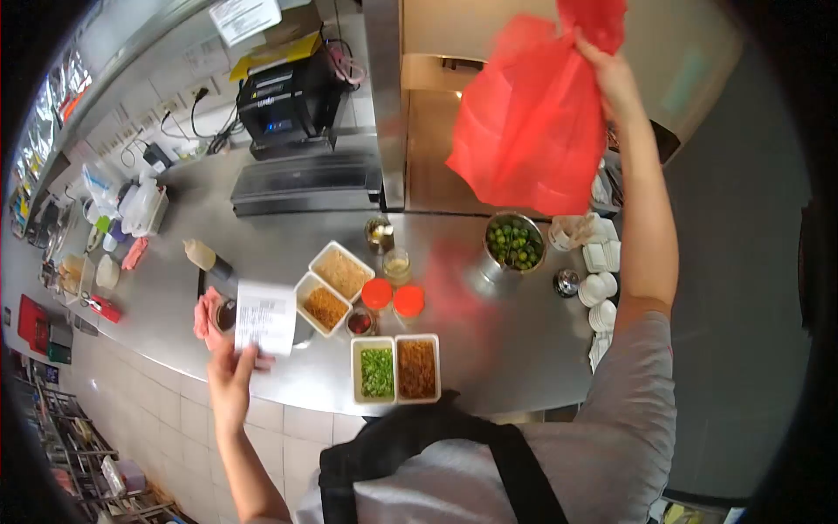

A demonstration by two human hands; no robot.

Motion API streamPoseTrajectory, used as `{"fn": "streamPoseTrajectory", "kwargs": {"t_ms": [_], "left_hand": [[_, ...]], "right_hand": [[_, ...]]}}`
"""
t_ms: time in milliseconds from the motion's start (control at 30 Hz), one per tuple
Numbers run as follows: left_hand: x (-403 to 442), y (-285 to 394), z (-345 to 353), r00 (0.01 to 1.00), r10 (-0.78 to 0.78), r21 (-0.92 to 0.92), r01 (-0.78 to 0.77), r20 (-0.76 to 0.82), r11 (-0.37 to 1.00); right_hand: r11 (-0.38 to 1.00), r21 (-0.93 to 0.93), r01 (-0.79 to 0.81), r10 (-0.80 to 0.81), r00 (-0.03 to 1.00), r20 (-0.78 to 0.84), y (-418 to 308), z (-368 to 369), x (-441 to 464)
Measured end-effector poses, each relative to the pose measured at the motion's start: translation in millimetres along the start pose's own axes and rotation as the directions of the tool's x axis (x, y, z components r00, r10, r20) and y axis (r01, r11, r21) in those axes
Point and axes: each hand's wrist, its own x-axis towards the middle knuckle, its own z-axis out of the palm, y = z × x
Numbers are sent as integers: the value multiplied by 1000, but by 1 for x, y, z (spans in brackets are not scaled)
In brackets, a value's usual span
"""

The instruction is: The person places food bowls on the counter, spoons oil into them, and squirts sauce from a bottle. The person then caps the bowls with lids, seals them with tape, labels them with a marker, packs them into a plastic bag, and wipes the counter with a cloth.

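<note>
Pinched between the thumb and fingers of my left hand (231, 371) is a white printed slip (266, 317), held above the front left of the steel counter. Behind the slip, a pink cloth (208, 316) and a dark cup (226, 315) partly show. My right hand (608, 77) is raised at the upper right, closed on the gathered top of a red plastic bag (532, 122). The bag hangs beyond the counter's back edge, above a metal pot of green limes (514, 244). What the bag holds, if anything, cannot be made out.
White containers of chopped greens (377, 373) and brown bits (417, 368) sit at the counter's (297, 384) front edge. Behind them are red-lidded jars (377, 294) and more containers (323, 307). A black printer (288, 103) stands back left; white lids (602, 288) are stacked right.
</note>
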Motion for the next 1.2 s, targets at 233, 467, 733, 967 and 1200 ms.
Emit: {"fn": "streamPoseTrajectory", "kwargs": {"t_ms": [233,467,733,967,1200], "left_hand": [[-11,-12,48,981,-192,-128,195,32,973],[60,21,157,895,-124,-17,145,429,989],[176,123,310,740,257,-554,183,622,812],[256,142,464,603,222,-462,275,766,843],[340,62,536,626,351,321,-709,697,628]], "right_hand": [[961,-207,-181,205,974,98,181,-17,33],[872,-464,-157,284,934,216,227,-34,17],[926,-376,-22,76,989,130,191,-98,-25],[986,100,-132,134,991,-13,137,-125,-72],[979,184,-87,120,978,-173,142,-132,-70]]}}
